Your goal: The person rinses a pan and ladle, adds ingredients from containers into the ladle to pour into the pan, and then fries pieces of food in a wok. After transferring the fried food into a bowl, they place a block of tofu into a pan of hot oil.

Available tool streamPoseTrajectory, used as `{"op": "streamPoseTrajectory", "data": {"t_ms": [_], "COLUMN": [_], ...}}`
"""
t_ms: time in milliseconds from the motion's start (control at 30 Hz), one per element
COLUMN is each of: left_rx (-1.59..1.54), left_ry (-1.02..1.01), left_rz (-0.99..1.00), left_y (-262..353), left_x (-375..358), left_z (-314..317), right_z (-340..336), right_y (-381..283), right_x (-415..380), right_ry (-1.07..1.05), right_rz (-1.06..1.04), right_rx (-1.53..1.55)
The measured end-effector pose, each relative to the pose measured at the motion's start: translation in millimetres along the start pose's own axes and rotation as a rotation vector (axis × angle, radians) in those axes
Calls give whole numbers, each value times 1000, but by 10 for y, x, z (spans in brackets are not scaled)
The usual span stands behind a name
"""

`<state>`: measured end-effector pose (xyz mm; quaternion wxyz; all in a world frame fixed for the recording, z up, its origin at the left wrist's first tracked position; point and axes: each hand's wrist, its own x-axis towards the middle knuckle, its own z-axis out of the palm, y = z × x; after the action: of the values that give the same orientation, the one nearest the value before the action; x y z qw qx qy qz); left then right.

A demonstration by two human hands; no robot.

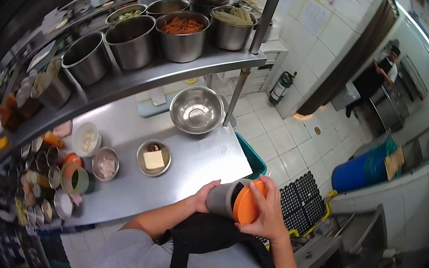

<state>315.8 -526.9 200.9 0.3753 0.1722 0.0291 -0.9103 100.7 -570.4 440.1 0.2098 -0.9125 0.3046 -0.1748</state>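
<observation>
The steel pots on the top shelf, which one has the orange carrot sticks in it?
The pot of carrots in the front row, between an empty-looking pot and a pot of pale sticks.

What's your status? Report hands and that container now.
Left hand grips the grey container body. Right hand closed over its orange lid. Held off the steel table, nothing in the way.

A commercial kitchen. A long stainless-steel worktable and overhead steel shelf carry round metal tubs of cut vegetables. White tiles cover walls and floor.
</observation>
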Motion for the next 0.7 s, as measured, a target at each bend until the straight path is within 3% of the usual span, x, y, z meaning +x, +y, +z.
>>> {"op": "streamPoseTrajectory", "data": {"t_ms": [100, 133, 200, 233, 300, 333, 400, 433, 500, 533, 600, 700], "left_rx": [-82, -84, -101, -162, -414, -412, -90, -93, 311, 308, 384, 270], "left_ry": [-51, -108, -220, -142, -380, -345, 147, 167, 464, 468, 681, 652], "left_rz": [125, 203, 311, 340, 218, 233, 451, 461, 735, 748, 885, 961], "left_y": [-142, -220, -307, -324, -395, -402, -429, -455, -450, -481, -498, -428], "left_x": [284, 446, 635, 775, 868, 835, 897, 897, 926, 899, 856, 982], "left_z": [161, 277, 369, 547, 909, 1231, 1840, 1828, 1741, 1773, 1898, 2183], "right_z": [-382, -523, -539, -577, -651, -558, -435, -361, -296, -260, -165, -31], "right_y": [578, 838, 1465, 1577, 1962, 2082, 2329, 2354, 2343, 2319, 2347, 2450], "right_x": [50, 52, -5, -4, -45, -76, -176, -207, -218, -211, -159, 2], "right_ry": [-5, -46, -175, -201, -358, -355, -446, -483, -529, -557, -647, -779], "right_rz": [-148, -123, -32, 110, 319, 345, 471, 526, 617, 717, 707, 727], "right_rx": [196, 393, 755, 1055, 1401, 1537, 1899, 2056, 2095, 2132, 2181, 2147]}}
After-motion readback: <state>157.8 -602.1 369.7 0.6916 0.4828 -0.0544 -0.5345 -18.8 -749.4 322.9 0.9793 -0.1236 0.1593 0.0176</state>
